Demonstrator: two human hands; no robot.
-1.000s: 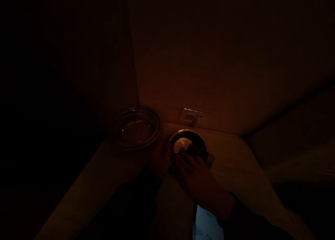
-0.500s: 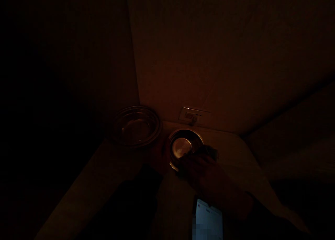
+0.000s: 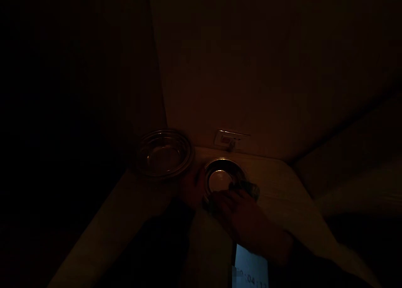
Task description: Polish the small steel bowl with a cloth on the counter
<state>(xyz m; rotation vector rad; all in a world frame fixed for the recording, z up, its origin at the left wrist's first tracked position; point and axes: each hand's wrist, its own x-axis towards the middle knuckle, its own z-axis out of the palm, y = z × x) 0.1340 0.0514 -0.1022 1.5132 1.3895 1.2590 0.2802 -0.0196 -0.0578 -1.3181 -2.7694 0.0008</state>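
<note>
**Low light; metal bowl (image 3: 220, 180) upright on tabletop (image 3: 276, 183)**

Sits mouth up, straight ahead of the wearer. Round, so offers no long axis. Lies to the right of the left hand (image 3: 190, 188) and ahead, slightly left, of the fingers of the right hand (image 3: 245, 214). No clearly nearer hand: left at the left rim, right across the near rim.

Right fingers: bent over a soft-looking dark item (image 3: 252, 190), apparently gripped, with one end sticking out past the right rim. Left fingers: cannot tell whether closed on the rim or merely resting against it; too dark.

Also noted: larger metal dish (image 3: 165, 159), to the left and just apart; wall socket (image 3: 232, 140) behind; phone (image 3: 251, 260) with lit screen, partly covered by the right wrist.

Compared with half a second ago: right hand farther left, now covering the near-left rim, exposed in that frame; dark item slightly nearer the wearer; digits now readable on the phone, absent then.
</note>
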